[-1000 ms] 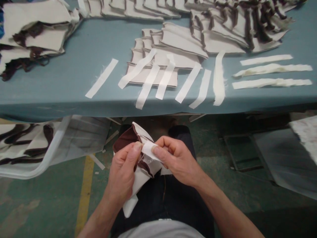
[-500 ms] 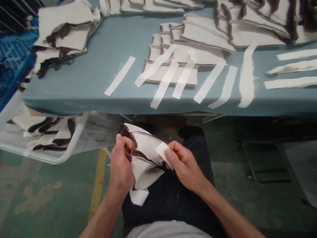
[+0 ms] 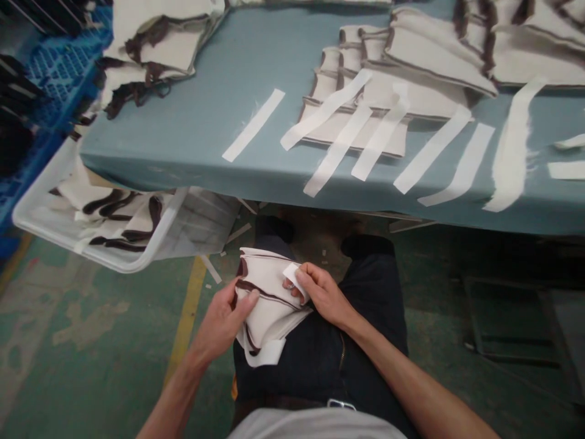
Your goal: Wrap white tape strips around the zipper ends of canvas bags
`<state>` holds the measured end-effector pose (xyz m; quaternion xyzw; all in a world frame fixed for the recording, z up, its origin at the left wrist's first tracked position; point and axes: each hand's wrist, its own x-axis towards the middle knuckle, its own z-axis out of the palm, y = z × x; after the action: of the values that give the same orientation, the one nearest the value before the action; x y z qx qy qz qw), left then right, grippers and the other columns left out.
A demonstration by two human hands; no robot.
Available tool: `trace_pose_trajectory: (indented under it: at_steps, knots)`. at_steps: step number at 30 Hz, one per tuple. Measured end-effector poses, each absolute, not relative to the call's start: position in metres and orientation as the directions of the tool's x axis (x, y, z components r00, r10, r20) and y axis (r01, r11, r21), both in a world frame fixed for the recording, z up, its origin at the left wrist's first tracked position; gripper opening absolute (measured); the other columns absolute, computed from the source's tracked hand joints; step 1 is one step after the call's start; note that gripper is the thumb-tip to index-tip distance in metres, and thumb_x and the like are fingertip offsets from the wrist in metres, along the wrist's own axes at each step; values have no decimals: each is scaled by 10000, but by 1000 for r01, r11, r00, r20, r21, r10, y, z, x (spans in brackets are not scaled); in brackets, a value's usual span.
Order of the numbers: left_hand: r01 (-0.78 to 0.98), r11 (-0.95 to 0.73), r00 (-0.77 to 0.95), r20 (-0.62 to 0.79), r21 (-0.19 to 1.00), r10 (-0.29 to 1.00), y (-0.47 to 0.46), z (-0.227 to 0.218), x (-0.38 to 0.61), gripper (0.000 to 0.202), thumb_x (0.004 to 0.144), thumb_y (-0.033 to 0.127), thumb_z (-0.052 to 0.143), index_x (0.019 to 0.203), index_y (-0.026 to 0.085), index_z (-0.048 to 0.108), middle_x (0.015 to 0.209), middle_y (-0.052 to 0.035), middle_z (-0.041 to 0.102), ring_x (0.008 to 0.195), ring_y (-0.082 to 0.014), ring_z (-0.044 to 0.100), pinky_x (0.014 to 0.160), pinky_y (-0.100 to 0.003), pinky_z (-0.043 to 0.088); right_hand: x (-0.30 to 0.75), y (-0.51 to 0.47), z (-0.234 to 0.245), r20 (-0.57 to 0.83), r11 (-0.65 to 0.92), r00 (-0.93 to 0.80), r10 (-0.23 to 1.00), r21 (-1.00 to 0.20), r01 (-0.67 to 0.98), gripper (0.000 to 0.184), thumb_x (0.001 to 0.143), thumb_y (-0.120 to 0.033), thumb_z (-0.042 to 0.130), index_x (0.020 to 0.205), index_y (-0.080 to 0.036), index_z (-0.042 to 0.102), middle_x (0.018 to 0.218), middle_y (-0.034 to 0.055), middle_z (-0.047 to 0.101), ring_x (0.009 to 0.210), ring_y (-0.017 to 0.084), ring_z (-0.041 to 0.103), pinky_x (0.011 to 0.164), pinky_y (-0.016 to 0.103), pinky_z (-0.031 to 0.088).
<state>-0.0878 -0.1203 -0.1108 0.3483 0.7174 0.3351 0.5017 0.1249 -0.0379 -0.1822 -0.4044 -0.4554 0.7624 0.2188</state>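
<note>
A cream fabric piece (image 3: 269, 268) with dark brown edging rests over my lap, its layers folded on one another. My left hand (image 3: 228, 314) grips its left edge, thumb on top near a brown-edged seam. Between the thumb and fingers of my right hand (image 3: 322, 292) is a short white strip (image 3: 291, 272), held against the right side of the fabric. Another white strip end (image 3: 269, 353) hangs out at the bottom of the piece. The fingers beneath the cloth are partly hidden.
Several white strips (image 3: 253, 125) lie along the front of the blue-green table (image 3: 159, 146). Stacked cream pieces (image 3: 429, 49) stand behind them. A white plastic bin (image 3: 137, 259) with brown-edged pieces is at the left, near a blue crate (image 3: 59, 73). Scraps lie on the floor.
My left hand has shifted lower on the fabric, its thumb now flat on top. The fabric piece has settled lower onto my lap. The camera view has turned left.
</note>
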Motion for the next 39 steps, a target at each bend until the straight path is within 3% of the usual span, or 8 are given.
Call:
trace_pose_trajectory:
  at_steps: [3, 6, 10, 14, 24, 32, 35, 39]
  knots:
    - [20, 548, -206, -532, 836, 821, -125, -112, -97, 467, 854, 573, 743, 1128, 214, 624, 950, -21, 711, 860, -220, 640, 786, -288, 516, 124, -37, -180, -416, -491, -576, 704, -871, 28, 556, 919, -754, 590, 856, -202, 615, 826, 38, 713, 641, 129, 545, 593, 246, 447]
    - [-101, 555, -197, -564, 825, 802, -124, -116, -101, 434, 912, 625, 643, 1092, 238, 564, 846, 18, 648, 722, -171, 582, 667, -253, 485, 124, -37, -180, -408, -485, -565, 717, -874, 16, 550, 913, -746, 608, 855, -199, 618, 854, 41, 732, 636, 125, 549, 602, 250, 441]
    - [-29, 573, -92, -573, 819, 814, -111, -111, -105, 572, 904, 770, 524, 912, 207, 622, 840, -47, 680, 804, -239, 629, 721, -329, 534, 128, -40, -180, -400, -476, -543, 738, -880, 1, 547, 912, -741, 617, 839, -199, 620, 814, 28, 717, 639, 129, 553, 616, 258, 440]
    - [121, 574, 53, -583, 810, 811, -93, -94, -107, 459, 826, 657, 732, 925, 209, 709, 954, -69, 734, 991, -291, 641, 822, -336, 540, 134, -42, -178, -391, -464, -518, 761, -886, -13, 543, 908, -734, 628, 815, -199, 616, 758, 9, 682, 645, 131, 566, 630, 258, 451]
    - [248, 562, 405, -612, 789, 679, -36, -58, -85, 385, 848, 528, 743, 761, 178, 606, 620, 44, 534, 515, -90, 433, 470, -194, 345, 153, -41, -169, -382, -434, -383, 841, -899, -57, 537, 876, -736, 658, 833, -202, 634, 813, 41, 736, 622, 133, 592, 594, 266, 508]
    - [265, 597, 495, -638, 757, 590, 9, -19, -68, 324, 793, 348, 727, 599, 219, 501, 435, 53, 447, 355, -86, 360, 349, -195, 228, 168, -31, -157, -321, -350, -253, 913, -934, -77, 456, 923, -661, 655, 842, -212, 664, 745, 27, 709, 595, 142, 583, 563, 268, 511]
    - [354, 479, 482, -596, 803, 642, 18, -9, -61, 254, 749, 277, 671, 573, 217, 499, 455, 57, 400, 370, -86, 315, 360, -212, 207, 172, -29, -149, -284, -305, -221, 933, -950, -65, 454, 940, -659, 633, 854, -215, 663, 737, 20, 699, 595, 143, 584, 571, 270, 507]
    - [470, 131, 516, -392, 873, 762, 15, 0, -59, 192, 661, 205, 587, 510, 198, 468, 558, 29, 431, 520, -113, 414, 479, -221, 344, 178, -27, -137, -227, -240, -200, 953, -970, -43, 472, 960, -658, 609, 840, -205, 669, 746, 22, 689, 620, 146, 591, 615, 282, 505]
